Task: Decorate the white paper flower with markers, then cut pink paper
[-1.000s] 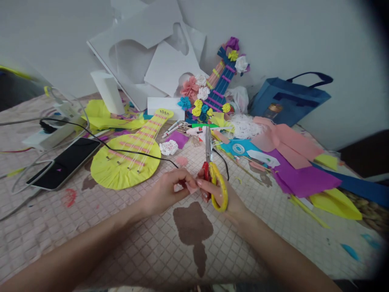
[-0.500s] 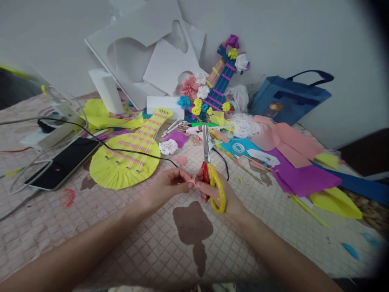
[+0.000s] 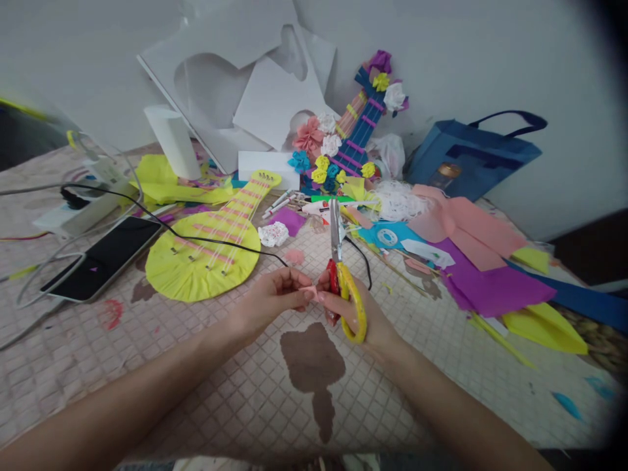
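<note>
Between my fingertips is a small piece of pink paper. My left hand pinches its left side with thumb and forefinger. My right hand touches the paper's right end with its thumb and fingertips, while scissors with red and yellow handles hang in the same hand. Their blades point up and away from me and look closed. Just beyond my left hand lies a yellow paper-covered toy banjo with pink strips and white strings. A black cable crosses over it and passes behind my hands.
A phone and a white power strip lie at left. White cut-out boards and a flower-covered blue toy guitar lean at the back. Right of my hands are purple paper, pink paper and a blue bag.
The pink paper shows flatter and wider between my fingertips than before. Both hands stay in nearly the same place, and the scissors remain in my right hand. The view has shifted slightly.
</note>
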Action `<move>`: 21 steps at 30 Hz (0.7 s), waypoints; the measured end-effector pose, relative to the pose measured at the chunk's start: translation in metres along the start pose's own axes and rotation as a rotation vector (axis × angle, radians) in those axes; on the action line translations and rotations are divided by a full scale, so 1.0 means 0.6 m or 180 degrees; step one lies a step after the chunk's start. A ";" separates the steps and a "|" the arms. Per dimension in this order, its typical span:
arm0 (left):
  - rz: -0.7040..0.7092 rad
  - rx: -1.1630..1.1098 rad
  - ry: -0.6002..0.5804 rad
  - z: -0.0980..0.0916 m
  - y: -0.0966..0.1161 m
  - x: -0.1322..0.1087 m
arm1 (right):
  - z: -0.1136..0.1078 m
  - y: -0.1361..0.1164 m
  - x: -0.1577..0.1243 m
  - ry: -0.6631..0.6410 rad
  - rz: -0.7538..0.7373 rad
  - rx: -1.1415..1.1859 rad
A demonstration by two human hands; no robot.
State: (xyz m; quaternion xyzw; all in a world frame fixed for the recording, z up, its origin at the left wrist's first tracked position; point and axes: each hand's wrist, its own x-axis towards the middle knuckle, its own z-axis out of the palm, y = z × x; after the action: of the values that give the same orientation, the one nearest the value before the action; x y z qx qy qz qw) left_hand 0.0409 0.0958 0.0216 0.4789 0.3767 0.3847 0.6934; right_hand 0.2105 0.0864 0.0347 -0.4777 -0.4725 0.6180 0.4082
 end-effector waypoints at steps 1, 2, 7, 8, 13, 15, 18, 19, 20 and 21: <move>0.0017 0.0021 -0.0040 -0.001 -0.001 0.000 | 0.000 0.000 0.000 0.0001 -0.0005 -0.0001; 0.0030 0.0043 -0.0076 -0.001 -0.002 0.000 | -0.001 0.001 -0.001 0.0007 -0.0013 -0.0007; 0.0044 0.0157 -0.0059 -0.002 -0.003 0.001 | -0.002 0.001 -0.003 0.0048 -0.0087 -0.0010; 0.0045 0.0183 -0.0049 -0.001 -0.003 0.001 | -0.001 0.000 -0.003 0.0056 -0.0070 -0.0023; 0.0003 0.0212 0.0019 0.003 0.001 -0.002 | 0.000 -0.006 -0.003 0.0060 -0.0015 -0.0099; -0.0047 0.0170 -0.0004 0.004 0.004 -0.003 | -0.001 -0.005 -0.002 0.0081 -0.0062 -0.0116; -0.0149 0.0218 -0.0045 0.002 0.007 -0.003 | -0.002 -0.002 -0.002 0.0109 -0.0070 -0.0211; -0.0176 0.0262 -0.0046 0.001 0.007 -0.003 | -0.003 -0.001 -0.002 0.0110 -0.0060 -0.0242; -0.0196 0.0302 -0.0040 0.000 0.008 -0.003 | -0.003 0.001 -0.002 0.0112 -0.0056 -0.0257; -0.0216 0.0333 -0.0032 -0.001 0.008 -0.003 | -0.004 0.002 -0.001 0.0114 -0.0062 -0.0256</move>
State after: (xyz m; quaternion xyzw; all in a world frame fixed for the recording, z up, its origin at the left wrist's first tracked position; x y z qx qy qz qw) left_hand 0.0389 0.0957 0.0264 0.5034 0.4089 0.3383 0.6818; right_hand 0.2127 0.0858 0.0335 -0.5001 -0.4942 0.5859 0.4030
